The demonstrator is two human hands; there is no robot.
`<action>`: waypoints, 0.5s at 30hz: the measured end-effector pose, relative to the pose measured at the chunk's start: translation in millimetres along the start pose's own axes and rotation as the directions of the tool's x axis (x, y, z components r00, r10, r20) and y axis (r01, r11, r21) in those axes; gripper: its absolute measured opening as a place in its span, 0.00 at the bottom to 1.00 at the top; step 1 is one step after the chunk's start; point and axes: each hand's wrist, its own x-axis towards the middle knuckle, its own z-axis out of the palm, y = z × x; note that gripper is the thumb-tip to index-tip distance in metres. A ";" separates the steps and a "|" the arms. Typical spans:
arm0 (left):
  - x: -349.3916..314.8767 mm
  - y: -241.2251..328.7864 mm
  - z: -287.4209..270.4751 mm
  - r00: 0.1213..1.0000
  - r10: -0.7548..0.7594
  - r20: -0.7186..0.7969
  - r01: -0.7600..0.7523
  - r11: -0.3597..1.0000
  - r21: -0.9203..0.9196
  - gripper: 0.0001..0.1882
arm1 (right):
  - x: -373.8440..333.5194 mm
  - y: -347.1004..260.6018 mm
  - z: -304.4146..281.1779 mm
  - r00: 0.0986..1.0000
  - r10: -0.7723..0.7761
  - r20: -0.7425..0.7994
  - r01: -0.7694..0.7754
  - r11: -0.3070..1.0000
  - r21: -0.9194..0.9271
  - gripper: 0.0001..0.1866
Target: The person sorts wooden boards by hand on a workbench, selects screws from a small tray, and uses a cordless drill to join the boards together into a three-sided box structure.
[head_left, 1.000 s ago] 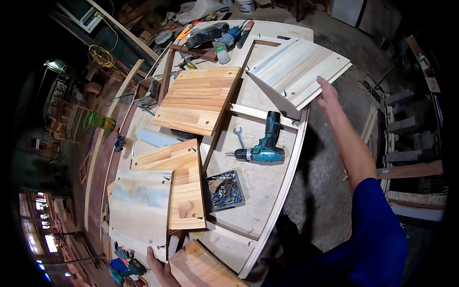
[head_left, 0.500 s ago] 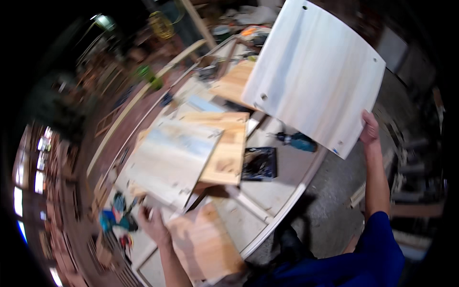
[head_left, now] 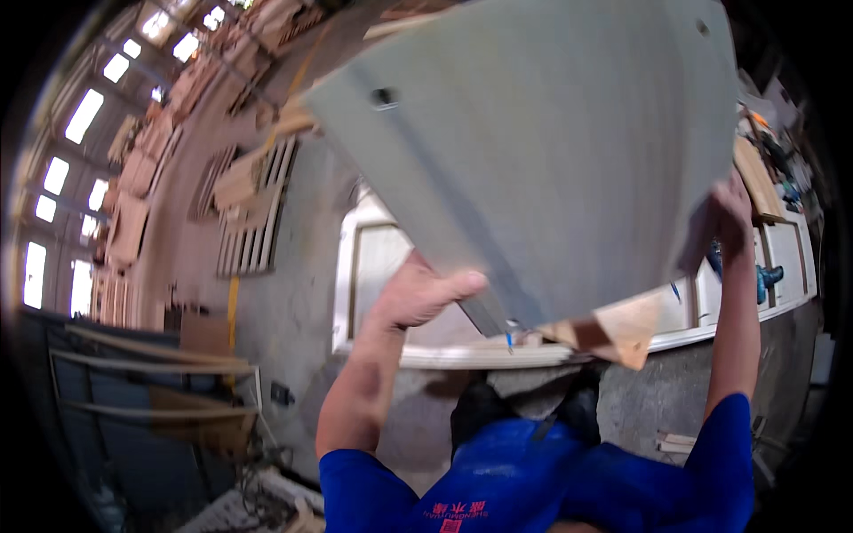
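Observation:
A large pale wooden panel (head_left: 551, 169) with dark round holes near its corners is held up in front of me, tilted, and hides much of the bench. My left hand (head_left: 418, 298) grips its lower left edge, thumb lying on the face and the other fingers mostly hidden behind. On the opposite edge my right hand (head_left: 733, 213) is closed around the panel. Below the panel's near edge, a light wooden board (head_left: 626, 329) partly shows on the white-framed bench (head_left: 533, 357).
A teal power drill (head_left: 769, 279) lies on the bench at the right, near more wooden boards (head_left: 757, 182). Slatted wood (head_left: 258, 209) rests on the floor at the left. A rack with long strips (head_left: 160, 362) stands at the lower left.
My view has swung left. The panel, earlier raised by my right hand alone, is now closer to me. My left hand, empty before, has taken hold of its left edge.

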 end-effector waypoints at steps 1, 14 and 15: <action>-32.9 -13.8 -37.7 0.993 0.010 -0.119 -0.006 0.999 0.041 0.27 | 24.3 2.4 52.2 0.992 0.068 0.103 -0.066 0.998 -0.022 0.41; -248.5 -127.2 -235.7 0.396 0.195 -0.897 -0.314 0.947 0.067 0.21 | 165.5 98.8 627.3 0.652 -0.065 0.755 0.175 0.982 -0.067 0.42; -250.0 -134.8 -242.9 0.374 0.175 -0.911 -0.305 0.951 0.057 0.20 | 167.3 109.7 644.7 0.649 -0.060 0.758 0.156 0.986 -0.056 0.43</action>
